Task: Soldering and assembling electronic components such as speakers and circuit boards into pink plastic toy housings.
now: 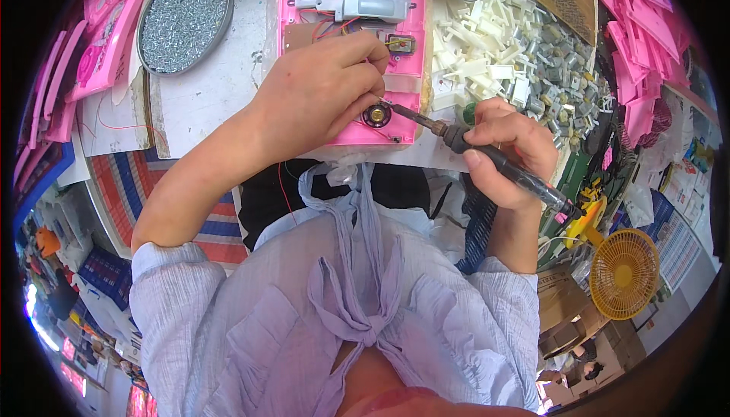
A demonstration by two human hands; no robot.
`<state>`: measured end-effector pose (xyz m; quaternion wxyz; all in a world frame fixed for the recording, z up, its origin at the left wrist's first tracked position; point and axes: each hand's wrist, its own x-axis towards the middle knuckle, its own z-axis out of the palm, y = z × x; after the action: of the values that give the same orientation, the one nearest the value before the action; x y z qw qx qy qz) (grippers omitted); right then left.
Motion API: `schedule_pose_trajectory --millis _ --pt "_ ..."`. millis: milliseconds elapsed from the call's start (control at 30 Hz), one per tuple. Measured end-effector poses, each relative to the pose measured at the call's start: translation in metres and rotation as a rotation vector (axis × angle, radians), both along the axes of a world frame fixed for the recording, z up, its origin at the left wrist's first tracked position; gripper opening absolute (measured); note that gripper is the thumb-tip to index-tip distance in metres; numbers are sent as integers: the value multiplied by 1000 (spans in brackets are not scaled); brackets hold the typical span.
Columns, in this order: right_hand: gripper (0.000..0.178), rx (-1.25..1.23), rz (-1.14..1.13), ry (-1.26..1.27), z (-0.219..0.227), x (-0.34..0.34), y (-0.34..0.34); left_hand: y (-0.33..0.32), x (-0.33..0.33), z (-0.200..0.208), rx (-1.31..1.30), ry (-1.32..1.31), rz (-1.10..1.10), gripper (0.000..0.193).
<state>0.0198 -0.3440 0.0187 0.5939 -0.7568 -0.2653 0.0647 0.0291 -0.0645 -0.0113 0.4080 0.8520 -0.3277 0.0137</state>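
Note:
A pink plastic toy housing (414, 3) lies face down on the worktable, its inside showing. Across its far end sits a grey plastic part (350, 4), with red wires and a small boxed component (401, 44) below it. My left hand (315, 86) reaches over the housing, fingers pinched just above a small round speaker (376, 116); what they hold is too small to make out. My right hand (521, 147) grips a soldering iron (494, 160) by its dark handle. The iron's tip is beside the speaker, close to my left fingertips.
A round metal tray of screws (226, 25) stands at the far left. White plastic pieces (487, 44) and grey metal-like parts (566, 67) are heaped on the right. Pink shells (114, 44) are stacked left and right. A yellow fan (623, 272) stands at lower right.

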Motion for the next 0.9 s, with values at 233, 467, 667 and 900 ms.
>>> schedule_pose_trajectory --millis 233,467,667,900 --pt "19 15 35 -57 -4 3 2 0 -1 0 2 -16 12 13" --pt "18 -18 25 -41 -2 3 5 0 -1 0 1 -17 11 13" --pt "18 -14 16 -26 -1 3 5 0 -1 0 3 -11 5 13" --pt "21 35 -35 -6 5 -4 -14 1 -1 -1 -6 2 -6 12"
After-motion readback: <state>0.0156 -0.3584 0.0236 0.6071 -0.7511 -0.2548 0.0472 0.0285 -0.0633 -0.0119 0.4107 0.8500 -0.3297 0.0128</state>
